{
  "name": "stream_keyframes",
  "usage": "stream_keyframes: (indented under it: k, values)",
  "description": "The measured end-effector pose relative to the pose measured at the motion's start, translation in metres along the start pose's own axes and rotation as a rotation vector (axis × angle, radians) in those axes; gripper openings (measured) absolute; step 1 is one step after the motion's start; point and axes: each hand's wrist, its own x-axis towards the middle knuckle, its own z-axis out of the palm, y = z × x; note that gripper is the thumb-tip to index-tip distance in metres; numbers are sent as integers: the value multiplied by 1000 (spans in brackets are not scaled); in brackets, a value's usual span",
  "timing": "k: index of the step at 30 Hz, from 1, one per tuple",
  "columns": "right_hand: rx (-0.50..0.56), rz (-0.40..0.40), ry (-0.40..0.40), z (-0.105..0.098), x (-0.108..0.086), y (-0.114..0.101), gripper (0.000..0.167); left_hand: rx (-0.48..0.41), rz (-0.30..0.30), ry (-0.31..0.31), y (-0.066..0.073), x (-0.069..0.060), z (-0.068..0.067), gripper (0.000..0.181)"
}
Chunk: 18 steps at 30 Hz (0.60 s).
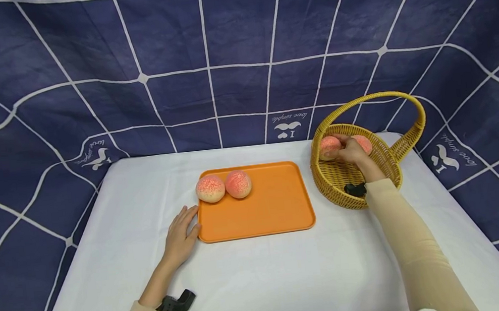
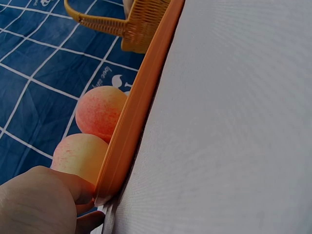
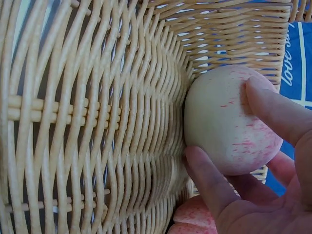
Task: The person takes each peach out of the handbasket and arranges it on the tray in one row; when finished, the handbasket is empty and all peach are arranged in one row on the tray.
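Inside the wicker basket (image 1: 337, 194), my right hand (image 1: 353, 153) grips a peach (image 1: 329, 147); the right wrist view shows thumb and fingers spread round that peach (image 3: 229, 122). A second peach (image 1: 362, 144) lies in the basket beside the hand, partly seen below the held one (image 3: 195, 218). Two peaches (image 1: 210, 188) (image 1: 238, 184) sit side by side at the back left of the orange tray (image 1: 260, 215). My left hand (image 1: 180, 238) rests at the tray's left edge, fingers extended, touching the rim in the left wrist view (image 2: 127, 141).
The basket's tall handle (image 1: 373, 96) arches over its back and right side. A white cloth (image 1: 281, 279) covers the table, and a dark blue gridded cloth (image 1: 237, 40) hangs behind and around it. The tray stands to the left of the basket.
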Motion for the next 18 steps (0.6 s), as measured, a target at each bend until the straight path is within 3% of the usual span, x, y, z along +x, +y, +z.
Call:
stream_keyframes:
  k: [10,18]
  values:
    - [-13,-14,23,2,-1,-3,79,7,6,10,0,-1,-1,49]
    - [-87,-9,52,0,-7,-7,74,11,18,17,0,-1,0,49]
